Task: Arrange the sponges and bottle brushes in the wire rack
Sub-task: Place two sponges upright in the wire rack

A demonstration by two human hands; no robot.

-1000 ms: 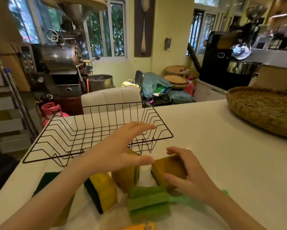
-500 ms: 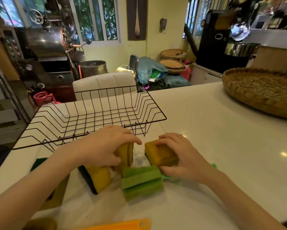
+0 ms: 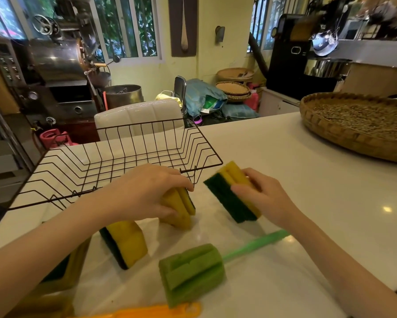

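An empty black wire rack [image 3: 133,157] stands on the white counter [image 3: 296,191] ahead of me. My left hand [image 3: 144,191] grips a yellow sponge [image 3: 181,207] standing on edge just in front of the rack. My right hand [image 3: 262,198] holds a yellow-and-green sponge [image 3: 229,193] lifted and tilted off the counter, right of the rack's near corner. Another yellow-and-green sponge [image 3: 126,244] stands below my left hand. A green foam bottle brush [image 3: 193,271] with a green handle lies nearer to me. An orange brush handle [image 3: 151,311] shows at the bottom edge. One more sponge [image 3: 64,269] is partly hidden under my left forearm.
A large woven tray of beans [image 3: 358,125] sits at the counter's far right. Beyond the far counter edge stand a white padded chair [image 3: 137,118], a metal roasting machine [image 3: 55,65] and a pink gas cylinder [image 3: 53,138].
My left hand came down from over the rack and closed on the yellow sponge. My right hand lifted its sponge off the counter and tipped it, green side showing.
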